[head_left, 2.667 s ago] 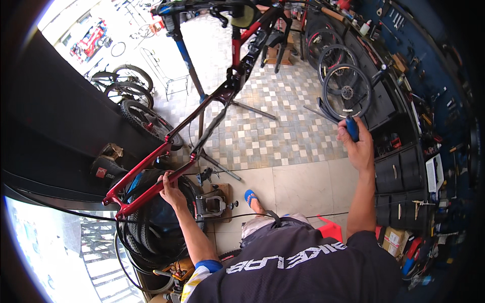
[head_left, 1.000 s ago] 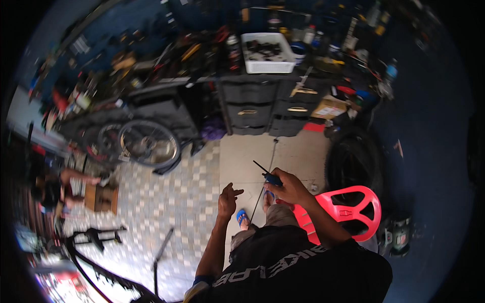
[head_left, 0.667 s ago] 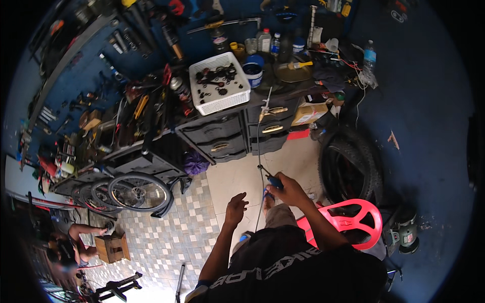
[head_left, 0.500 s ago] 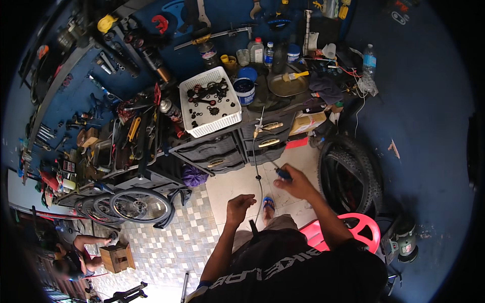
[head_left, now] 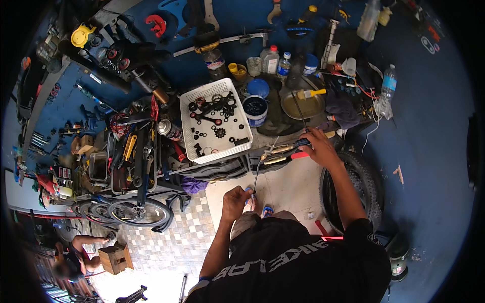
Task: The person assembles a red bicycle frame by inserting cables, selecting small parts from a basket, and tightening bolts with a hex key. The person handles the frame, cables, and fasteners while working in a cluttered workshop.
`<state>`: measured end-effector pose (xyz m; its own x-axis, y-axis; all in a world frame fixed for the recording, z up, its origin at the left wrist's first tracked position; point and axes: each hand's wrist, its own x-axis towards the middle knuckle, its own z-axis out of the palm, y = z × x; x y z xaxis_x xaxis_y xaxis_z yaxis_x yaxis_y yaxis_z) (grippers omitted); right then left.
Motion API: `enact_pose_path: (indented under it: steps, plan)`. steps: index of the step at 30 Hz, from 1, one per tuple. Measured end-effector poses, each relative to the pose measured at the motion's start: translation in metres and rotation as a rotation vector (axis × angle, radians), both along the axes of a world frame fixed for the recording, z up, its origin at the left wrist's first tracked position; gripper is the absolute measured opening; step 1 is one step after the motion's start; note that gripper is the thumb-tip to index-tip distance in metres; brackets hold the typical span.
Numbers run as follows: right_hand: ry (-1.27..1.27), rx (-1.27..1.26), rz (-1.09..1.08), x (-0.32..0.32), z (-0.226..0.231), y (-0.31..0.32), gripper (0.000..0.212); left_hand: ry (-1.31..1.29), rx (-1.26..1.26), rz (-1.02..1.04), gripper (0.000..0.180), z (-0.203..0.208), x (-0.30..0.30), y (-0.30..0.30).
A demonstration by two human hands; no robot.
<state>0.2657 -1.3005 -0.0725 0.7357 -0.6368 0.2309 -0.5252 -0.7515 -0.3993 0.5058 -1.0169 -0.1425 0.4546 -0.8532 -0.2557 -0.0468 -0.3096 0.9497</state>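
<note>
My right hand (head_left: 319, 145) reaches to the bench's front edge with its fingers closed around a screwdriver. The long dark shaft of the screwdriver (head_left: 299, 107) points away over a shallow metal tray (head_left: 289, 112). Low in front of my body, my left hand (head_left: 235, 203) is closed, its fingertips against or just beside a thin hose (head_left: 256, 174); whatever lies inside its fingers is hidden. From a brass-coloured fitting (head_left: 265, 154) at the drawer fronts, the hose hangs down toward my feet. A yellow-handled brush (head_left: 310, 94) rests across the tray.
A white perforated basket (head_left: 199, 157) of small bike parts stands on the bench, beside a tub of dark contents (head_left: 255, 120). Bottles line the back. Tyres (head_left: 356, 184) lean at the right; wheels (head_left: 139, 211) stand at the left. Another person (head_left: 76, 257) sits farther off.
My right hand has carried the screwdriver forward and up to the bench. My left hand has shifted slightly, its fingers now closed near the hose. The view has moved nearer the bench.
</note>
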Motion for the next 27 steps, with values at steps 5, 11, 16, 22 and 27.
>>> enact_pose_path:
  steps: [5, 11, 16, 22, 27]
  plan:
    - [0.133, 0.041, 0.02, 0.025, -0.021, -0.046, 0.038, 0.066, -0.108, 0.027, 0.05, 0.035, 0.048, -0.034]
    - [0.061, -0.012, 0.109, 0.068, -0.062, -0.063, 0.038, -0.052, -0.221, 0.022, 0.041, 0.074, 0.095, -0.073]
    - [0.012, -0.029, 0.185, 0.085, -0.093, -0.075, 0.038, -0.116, -0.163, 0.184, 0.034, 0.092, 0.09, -0.1]
    - [0.004, -0.002, 0.331, 0.083, -0.097, -0.089, 0.052, -0.177, -0.258, 0.541, 0.027, 0.086, 0.079, -0.123]
    - [-0.078, 0.087, 0.375, 0.074, -0.069, -0.109, 0.055, -0.847, -0.452, 0.862, 0.063, 0.146, 0.151, -0.15]
